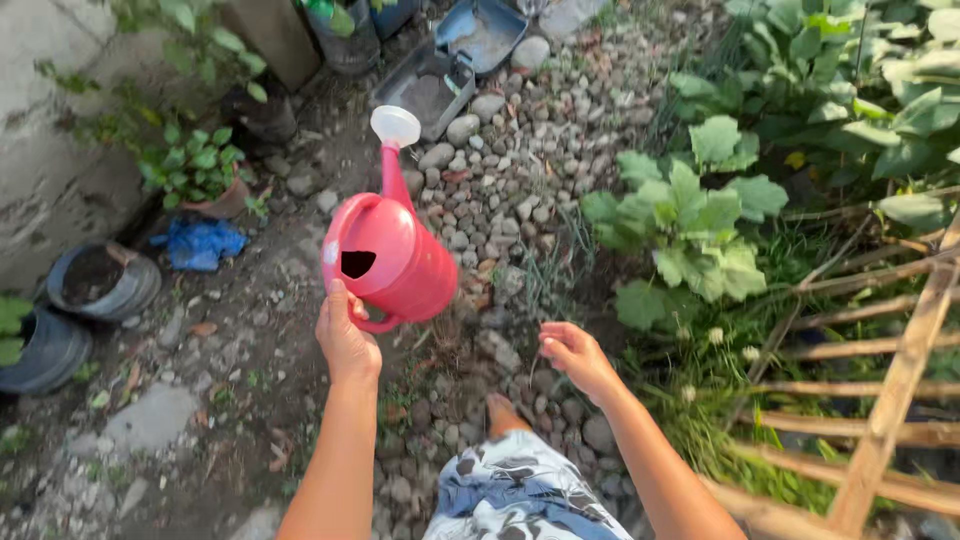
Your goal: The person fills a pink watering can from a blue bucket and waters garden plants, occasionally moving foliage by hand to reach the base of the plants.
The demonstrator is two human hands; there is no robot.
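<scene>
Your left hand [345, 335] is wrapped tight round the handle of the red watering can [385, 250], holding it upright over the stony ground [500, 170] so nothing spills, while your right hand [575, 355] hangs loosely spread and empty near the leafy plants [690, 215].

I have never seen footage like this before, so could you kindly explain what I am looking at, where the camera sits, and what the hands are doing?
There is no machine here: a person wears one camera on the head, looking down at their own bare hands. The left hand grips the handle of a red watering can, its white spout head pointing away. The right hand is open and holds nothing. Below lies stony ground with bare soil. Leafy green plants grow to the right beside a bamboo fence; old tyre planters sit to the left.
</scene>
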